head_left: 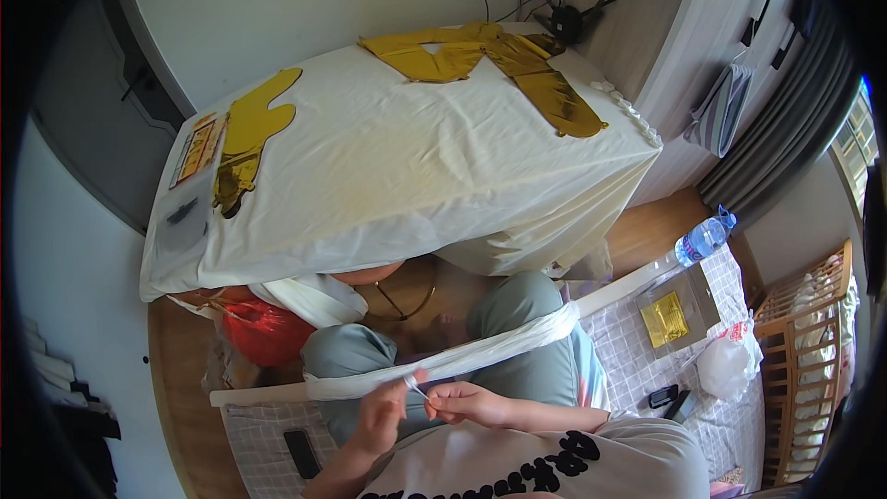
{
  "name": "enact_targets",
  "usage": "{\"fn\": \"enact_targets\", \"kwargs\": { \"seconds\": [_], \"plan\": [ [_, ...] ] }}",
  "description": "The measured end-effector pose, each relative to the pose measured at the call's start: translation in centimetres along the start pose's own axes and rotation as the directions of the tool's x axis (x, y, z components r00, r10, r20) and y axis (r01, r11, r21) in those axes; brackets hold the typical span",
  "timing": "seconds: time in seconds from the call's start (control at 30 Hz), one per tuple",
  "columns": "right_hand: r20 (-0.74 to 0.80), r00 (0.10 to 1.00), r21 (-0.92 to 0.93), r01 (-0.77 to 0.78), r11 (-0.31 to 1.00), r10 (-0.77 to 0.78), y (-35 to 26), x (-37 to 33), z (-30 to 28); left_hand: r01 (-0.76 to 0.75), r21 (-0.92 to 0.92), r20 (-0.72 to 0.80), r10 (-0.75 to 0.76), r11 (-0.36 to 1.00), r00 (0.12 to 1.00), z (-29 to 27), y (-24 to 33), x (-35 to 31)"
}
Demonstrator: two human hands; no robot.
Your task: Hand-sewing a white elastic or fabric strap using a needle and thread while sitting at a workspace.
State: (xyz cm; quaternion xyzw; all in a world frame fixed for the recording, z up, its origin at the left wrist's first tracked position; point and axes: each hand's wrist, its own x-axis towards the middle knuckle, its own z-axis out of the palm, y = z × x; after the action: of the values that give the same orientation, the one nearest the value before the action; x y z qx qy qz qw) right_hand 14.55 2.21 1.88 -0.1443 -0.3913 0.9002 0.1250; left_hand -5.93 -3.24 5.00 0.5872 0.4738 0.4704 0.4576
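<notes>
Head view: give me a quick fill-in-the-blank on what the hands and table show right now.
1. Both hands, left hand and right hand, pinch a rolled strip of ____ cloth.
2. The foil shapes on the draped table are ____ in colour.
3. The bag under the table is ____.

Missing words: white; gold; red

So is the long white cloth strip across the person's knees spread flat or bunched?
Bunched: the long white cloth strip is gathered rope-like across both knees.
</notes>
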Motion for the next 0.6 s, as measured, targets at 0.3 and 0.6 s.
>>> {"fn": "enact_targets", "kwargs": {
  "seconds": [0.3,0.6],
  "plan": [
    [-0.021,0.986,0.28,0.163,0.946,-0.164,0.5,-0.5,0.5,-0.347,0.741,0.133,0.38,0.575,0.915,-0.4,0.1,1.4],
    [0.025,0.949,-0.473,0.288,0.833,-0.313,-0.2,-0.4,0.1,-0.267,0.018,0.286,0.251,0.963,0.925,-0.4,0.1,0.9]
  ]
}}
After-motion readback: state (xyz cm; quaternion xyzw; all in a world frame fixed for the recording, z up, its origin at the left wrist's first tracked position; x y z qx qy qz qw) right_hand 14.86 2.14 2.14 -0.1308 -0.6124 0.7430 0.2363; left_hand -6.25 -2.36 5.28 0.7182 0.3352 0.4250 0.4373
